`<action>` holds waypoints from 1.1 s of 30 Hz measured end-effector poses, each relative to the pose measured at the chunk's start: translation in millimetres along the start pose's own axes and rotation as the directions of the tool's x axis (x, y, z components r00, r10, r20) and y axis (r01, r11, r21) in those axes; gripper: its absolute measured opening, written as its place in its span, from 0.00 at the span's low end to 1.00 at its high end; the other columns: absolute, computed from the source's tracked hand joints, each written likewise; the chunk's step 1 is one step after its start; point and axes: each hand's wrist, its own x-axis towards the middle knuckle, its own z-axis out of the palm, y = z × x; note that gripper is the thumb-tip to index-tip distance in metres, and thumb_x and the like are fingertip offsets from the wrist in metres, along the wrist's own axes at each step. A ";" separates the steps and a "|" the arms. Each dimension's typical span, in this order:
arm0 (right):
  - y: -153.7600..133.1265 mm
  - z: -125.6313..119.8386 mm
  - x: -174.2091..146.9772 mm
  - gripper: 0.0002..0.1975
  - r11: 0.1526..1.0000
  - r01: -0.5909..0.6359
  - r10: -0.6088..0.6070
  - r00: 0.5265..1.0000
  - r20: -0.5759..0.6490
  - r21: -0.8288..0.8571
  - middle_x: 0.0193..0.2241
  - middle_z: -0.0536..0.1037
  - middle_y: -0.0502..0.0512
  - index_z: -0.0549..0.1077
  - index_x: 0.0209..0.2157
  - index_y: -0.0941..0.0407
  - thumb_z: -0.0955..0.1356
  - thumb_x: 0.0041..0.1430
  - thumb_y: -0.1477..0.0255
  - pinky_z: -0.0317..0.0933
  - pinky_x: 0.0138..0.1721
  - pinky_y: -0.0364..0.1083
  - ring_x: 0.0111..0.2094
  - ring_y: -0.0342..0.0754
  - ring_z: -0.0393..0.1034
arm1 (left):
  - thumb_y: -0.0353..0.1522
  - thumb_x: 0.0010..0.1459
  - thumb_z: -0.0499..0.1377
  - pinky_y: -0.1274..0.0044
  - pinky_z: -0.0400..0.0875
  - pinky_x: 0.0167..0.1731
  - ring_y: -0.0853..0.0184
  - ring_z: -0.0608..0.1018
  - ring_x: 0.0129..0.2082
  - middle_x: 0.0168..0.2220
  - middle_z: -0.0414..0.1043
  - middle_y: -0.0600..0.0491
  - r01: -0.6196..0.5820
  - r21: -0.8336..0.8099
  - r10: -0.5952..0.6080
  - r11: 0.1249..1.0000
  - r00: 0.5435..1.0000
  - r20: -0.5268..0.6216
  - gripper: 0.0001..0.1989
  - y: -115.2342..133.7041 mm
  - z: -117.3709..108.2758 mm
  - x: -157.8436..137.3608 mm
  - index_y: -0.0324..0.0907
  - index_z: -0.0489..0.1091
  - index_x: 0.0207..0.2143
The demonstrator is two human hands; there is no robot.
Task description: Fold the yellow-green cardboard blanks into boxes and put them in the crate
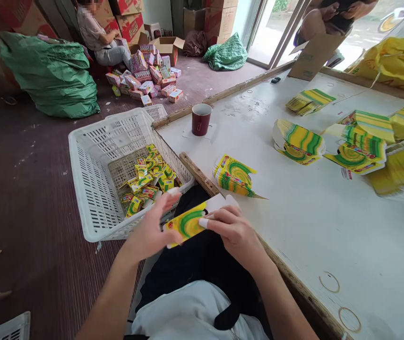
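Between my hands, above my lap, is a small yellow-and-green folding carton [187,224] with white flaps at its right end. My right hand [235,231] grips it near that end, with fingers and thumb closed on the card. My left hand [152,229] is at the other end, slightly blurred, its fingers raised and apart from the thumb, which touches the carton's lower left edge. White coverings show on some fingertips. Left of my hands, a white plastic basket [93,189] holds many small yellow-green packets [148,179]. A stack of flat cartons [235,174] lies just beyond my right hand.
The white table [294,226] has a raised wooden edge. On it are a maroon mug [201,122], more carton stacks [299,141] and a small black object [276,80]. A green sack [49,75], a seated person [102,40] and piled boxes [148,73] are beyond.
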 end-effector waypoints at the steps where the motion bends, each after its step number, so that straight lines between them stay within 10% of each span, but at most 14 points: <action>1: -2.5 1.4 1.3 0.14 0.999 0.041 -0.041 0.999 0.016 -0.012 0.34 0.82 0.52 0.79 0.42 0.47 0.63 0.67 0.77 0.64 0.38 0.52 0.34 0.49 0.71 | 0.46 0.26 0.76 0.61 0.67 0.56 0.46 0.74 0.55 0.53 0.75 0.42 0.037 0.117 -0.044 0.993 0.997 0.056 0.46 0.7 4.9 -1.0 0.44 0.72 0.52; 8: -24.1 39.0 -9.0 0.16 0.984 -0.175 0.168 0.883 -0.438 0.026 0.38 0.80 0.54 0.75 0.45 0.48 0.64 0.64 0.82 0.72 0.39 0.46 0.40 0.47 0.76 | 0.40 0.45 0.68 0.63 0.73 0.43 0.52 0.79 0.44 0.44 0.77 0.46 0.202 0.355 -0.183 0.913 0.979 -0.087 0.32 -11.4 56.3 -8.0 0.42 0.63 0.52; 11: -30.4 54.5 -15.9 0.16 0.937 -0.236 0.331 0.836 -0.437 0.258 0.44 0.78 0.56 0.72 0.48 0.49 0.66 0.62 0.79 0.73 0.44 0.50 0.45 0.49 0.76 | 0.41 0.48 0.65 0.65 0.73 0.40 0.53 0.79 0.42 0.42 0.76 0.47 0.230 0.378 -0.192 0.897 0.972 -0.136 0.33 -16.8 57.9 -9.1 0.41 0.58 0.53; 16: -17.9 35.6 -2.7 0.17 0.574 -0.431 0.708 0.688 -0.158 0.697 0.29 0.75 0.48 0.70 0.44 0.53 0.72 0.54 0.67 0.70 0.31 0.44 0.29 0.45 0.73 | 0.43 0.47 0.67 0.59 0.72 0.46 0.50 0.77 0.48 0.49 0.73 0.43 0.017 0.546 0.011 0.837 0.999 -0.049 0.37 -27.1 50.6 -11.7 0.42 0.57 0.56; 23: -13.6 23.4 6.2 0.20 -0.099 -0.534 0.735 0.529 0.423 0.840 0.21 0.74 0.47 0.71 0.28 0.54 0.75 0.44 0.53 0.64 0.24 0.44 0.23 0.46 0.69 | 0.47 0.50 0.66 0.66 0.75 0.40 0.56 0.79 0.41 0.44 0.75 0.46 -0.223 0.407 0.202 0.886 0.975 0.093 0.33 -29.1 60.0 -24.1 0.43 0.59 0.53; 28: -26.8 53.9 -6.7 0.21 -0.296 -0.517 0.624 0.531 0.573 0.803 0.25 0.81 0.51 0.76 0.26 0.52 0.78 0.37 0.51 0.70 0.35 0.48 0.29 0.50 0.75 | 0.46 0.50 0.66 0.66 0.74 0.47 0.55 0.78 0.48 0.52 0.71 0.44 -0.210 0.296 0.208 0.932 0.977 0.039 0.41 -26.4 65.7 -23.6 0.43 0.53 0.60; 33: -21.9 37.6 -8.5 0.35 -0.200 -0.382 0.638 0.648 0.416 0.902 0.42 0.82 0.58 0.78 0.42 0.51 0.72 0.39 0.39 0.69 0.46 0.55 0.44 0.58 0.75 | 0.42 0.51 0.66 0.64 0.74 0.46 0.53 0.77 0.50 0.52 0.70 0.44 -0.175 0.395 0.168 0.902 0.984 0.053 0.39 -24.3 59.3 -14.8 0.45 0.52 0.61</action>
